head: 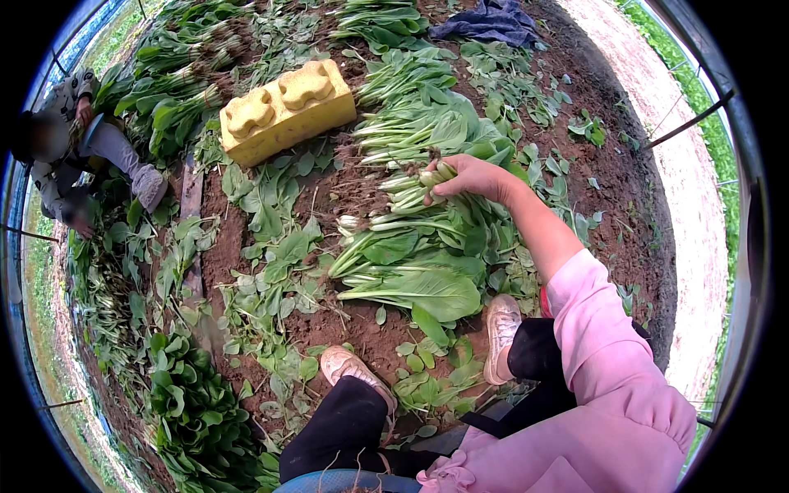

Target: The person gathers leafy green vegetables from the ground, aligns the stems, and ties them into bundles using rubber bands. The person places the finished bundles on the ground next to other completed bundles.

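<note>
My right hand [478, 179] is closed around the pale stems of a small bunch of leafy greens [433, 176]. The leaves trail down behind my fingers. Beneath it, a long row of uprooted leafy greens [425, 132] lies on the soil, roots to the left and leaves to the right. Several large-leaved plants [425, 286] form the near end of this row, just in front of my shoes. My left hand is out of view. At the bottom edge, thin roots rise before a blue surface [327, 482] by my lap; what it belongs to is cut off.
A yellow plastic block [290, 111] with raised knobs stands left of the row. Tied bundles of greens [185, 108] lie behind it, and a leafy heap [191, 413] at lower left. Another person [74, 142] sits at far left. A dark blue cloth [490, 23] lies at the top.
</note>
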A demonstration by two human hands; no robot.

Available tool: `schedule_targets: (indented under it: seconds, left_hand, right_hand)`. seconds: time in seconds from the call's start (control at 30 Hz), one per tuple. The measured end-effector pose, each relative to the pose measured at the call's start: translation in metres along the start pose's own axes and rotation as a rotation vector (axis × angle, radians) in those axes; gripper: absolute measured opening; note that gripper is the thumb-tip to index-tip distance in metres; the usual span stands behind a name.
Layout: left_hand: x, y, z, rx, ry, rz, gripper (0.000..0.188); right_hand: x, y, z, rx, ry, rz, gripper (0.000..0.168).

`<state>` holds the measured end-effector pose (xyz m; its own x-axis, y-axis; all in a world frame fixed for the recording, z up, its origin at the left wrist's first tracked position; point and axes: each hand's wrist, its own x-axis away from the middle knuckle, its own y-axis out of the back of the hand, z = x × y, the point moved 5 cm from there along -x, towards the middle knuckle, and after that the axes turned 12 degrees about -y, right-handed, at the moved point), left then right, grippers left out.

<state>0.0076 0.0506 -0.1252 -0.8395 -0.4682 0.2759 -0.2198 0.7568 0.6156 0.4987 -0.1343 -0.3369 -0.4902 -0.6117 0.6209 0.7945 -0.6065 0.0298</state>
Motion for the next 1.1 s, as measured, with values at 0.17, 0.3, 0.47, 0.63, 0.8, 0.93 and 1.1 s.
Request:
schedule_targets:
  seconds: [0.17, 0.3, 0.47, 0.63, 0.8, 0.93, 1.1]
  left_hand:
    - [0.004, -0.001, 0.004, -0.006, 0.011, -0.008, 0.086]
    - [0.004, 0.001, 0.006, -0.031, -0.038, -0.013, 0.085]
    - [0.003, 0.001, 0.004, -0.057, -0.026, -0.021, 0.087]
    - [0.004, 0.002, 0.002, -0.070, -0.012, -0.031, 0.088]
    - [0.006, 0.002, 0.002, -0.072, 0.026, -0.037, 0.088]
    - [0.005, 0.003, 0.006, -0.068, -0.023, -0.041, 0.088]
    - [0.000, 0.004, -0.002, -0.153, -0.101, 0.003, 0.087]
  right_hand:
    - [0.024, 0.023, 0.031, 0.282, -0.086, -0.116, 0.027]
    - [0.027, 0.034, 0.050, 0.907, -0.064, -0.506, 0.039]
    - [-0.010, -0.013, 0.016, 1.095, 0.088, -0.598, 0.021]
    - [-0.063, -0.059, -0.050, 1.185, 0.329, -0.728, 0.010]
    - [-0.073, -0.084, -0.066, 1.531, 0.318, -0.644, 0.011]
    - [-0.027, -0.106, -0.067, 1.571, 0.572, -0.598, 0.009]
    - [-0.018, -0.110, -0.078, 1.266, 0.298, -0.494, 0.013]
